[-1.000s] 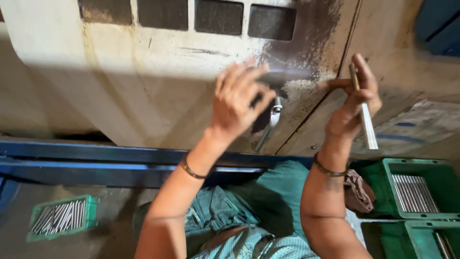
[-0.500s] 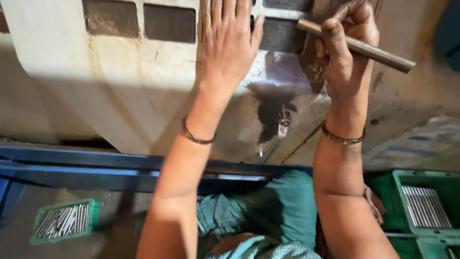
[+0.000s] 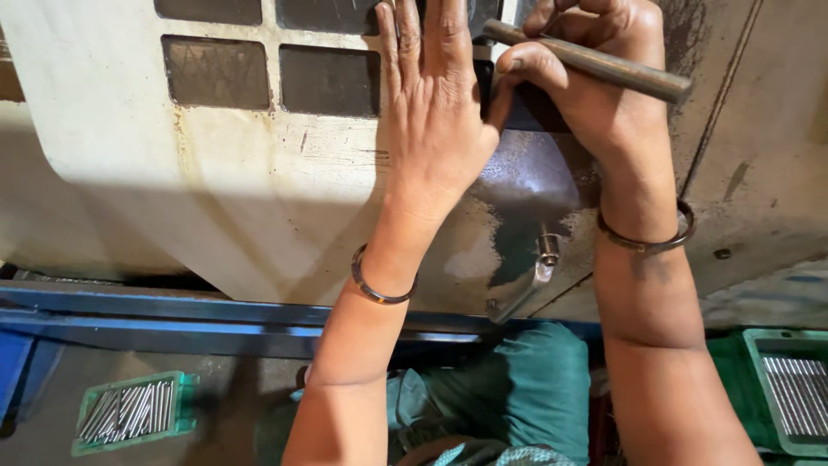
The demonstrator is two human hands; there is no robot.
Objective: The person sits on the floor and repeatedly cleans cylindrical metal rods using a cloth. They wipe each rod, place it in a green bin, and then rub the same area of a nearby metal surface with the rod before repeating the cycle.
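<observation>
Two bare hands work against a worn cream machine panel point(image 3: 259, 198), its paint scuffed and stained, dark and greasy toward the right side. Left hand point(image 3: 435, 112) lies flat on the panel, fingers straight and close together, pointing to the top edge, palm covering part of the panel's upper middle; it grips nothing. Right hand point(image 3: 595, 78) is curled tight around a rod point(image 3: 604, 67), thumb and fingers wrapped over its left half. Rod: round metal bar, dull brown-grey, smooth, straight; it slants from upper left down to the right, its blunt right end sticking out past the knuckles, clear of the panel's surface as far as can be told. The two hands touch at the thumb side, near the panel's top edge. Dark rectangular insets point(image 3: 328, 79) sit in rows along the panel's upper part, flat and matte, some hidden behind the hands. Each wrist carries a thin metal bangle point(image 3: 642, 243). Small metal knob point(image 3: 547, 250) projects from the panel's stained lower area, between the forearms. Blue steel rail point(image 3: 155, 315) runs under the panel's bottom edge. Green plastic tray point(image 3: 129, 410) at lower left holds a loose bundle of thin shiny pins; another green bin point(image 3: 789, 393) at lower right holds similar pins in a neat row.
</observation>
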